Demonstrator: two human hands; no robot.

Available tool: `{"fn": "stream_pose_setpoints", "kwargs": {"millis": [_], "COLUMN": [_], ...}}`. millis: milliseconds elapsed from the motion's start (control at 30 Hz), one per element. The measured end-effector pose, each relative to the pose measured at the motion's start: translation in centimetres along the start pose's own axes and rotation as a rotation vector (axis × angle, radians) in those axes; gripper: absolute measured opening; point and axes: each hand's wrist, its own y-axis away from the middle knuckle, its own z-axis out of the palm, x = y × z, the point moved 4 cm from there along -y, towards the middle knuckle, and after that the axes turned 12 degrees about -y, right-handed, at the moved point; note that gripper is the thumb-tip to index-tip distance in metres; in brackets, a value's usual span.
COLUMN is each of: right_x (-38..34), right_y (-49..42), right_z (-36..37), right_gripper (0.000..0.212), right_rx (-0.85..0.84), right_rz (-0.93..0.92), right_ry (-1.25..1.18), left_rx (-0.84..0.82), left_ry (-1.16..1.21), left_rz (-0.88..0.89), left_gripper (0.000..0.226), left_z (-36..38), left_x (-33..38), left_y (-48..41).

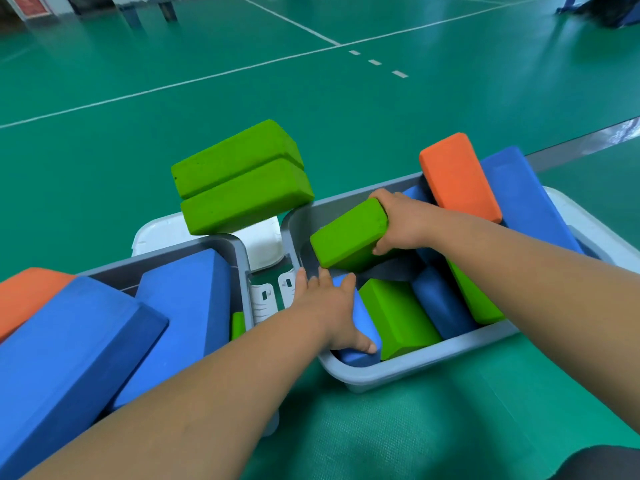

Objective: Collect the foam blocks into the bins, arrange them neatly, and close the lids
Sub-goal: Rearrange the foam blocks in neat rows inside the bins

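Observation:
Two grey bins stand on the green floor. The right bin (433,362) holds several green and blue foam blocks. My right hand (403,223) grips a green block (346,233) lifted over that bin. My left hand (329,306) is wrapped over a blue block (362,336) lying at the bin's near left corner. Beside it lies another green block (394,313). An orange block (457,176) and a long blue block (530,199) lean over the bin's far right rim. The left bin (239,258) is stuffed with big blue blocks (79,337) and an orange block (27,292).
Two stacked green blocks (239,174) lean at the left bin's far corner. White lids (156,233) lie behind the bins, another (595,230) at the right. Between the bins white latches (273,296) show. Green court floor with white lines stretches beyond.

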Motion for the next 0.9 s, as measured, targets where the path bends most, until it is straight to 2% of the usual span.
{"fn": "stream_pose_setpoints", "kwargs": {"millis": [167, 333, 433, 533, 600, 667, 767, 900], "right_x": [-0.7, -1.5, -1.8, -2.3, -2.7, -3.1, -3.5, -3.4], "right_y": [0.6, 1.1, 1.3, 1.5, 1.8, 2.1, 2.6, 3.2], "right_z": [0.5, 1.6, 1.4, 0.4, 0.4, 0.4, -0.1, -1.4], "right_gripper": [0.092, 0.072, 0.081, 0.088, 0.093, 0.090, 0.080, 0.081], "right_rx": [-0.003, 0.015, 0.112, 0.204, 0.208, 0.203, 0.216, 0.295], "right_rz": [-0.022, 0.009, 0.031, 0.077, 0.074, 0.063, 0.061, 0.059], "right_ry": [0.113, 0.242, 0.198, 0.096, 0.086, 0.111, 0.137, 0.080], "left_rx": [-0.034, -0.065, -0.043, 0.004, 0.021, 0.056, 0.152, 0.253], "left_ry": [-0.050, -0.170, -0.204, -0.190, -0.183, -0.193, -0.214, -0.213], "left_rz": [0.023, 0.031, 0.033, 0.047, 0.056, 0.059, 0.039, -0.024], "left_gripper": [0.139, 0.154, 0.156, 0.145, 0.137, 0.133, 0.139, 0.144], "left_z": [-0.2, -0.1, 0.0, -0.5, -0.7, -0.8, -1.2, -1.5], "left_x": [0.4, 0.2, 0.3, 0.3, 0.1, -0.4, -1.4, -2.8], "left_y": [0.0, 0.1, 0.1, 0.1, 0.1, -0.1, -0.7, -2.1]}}
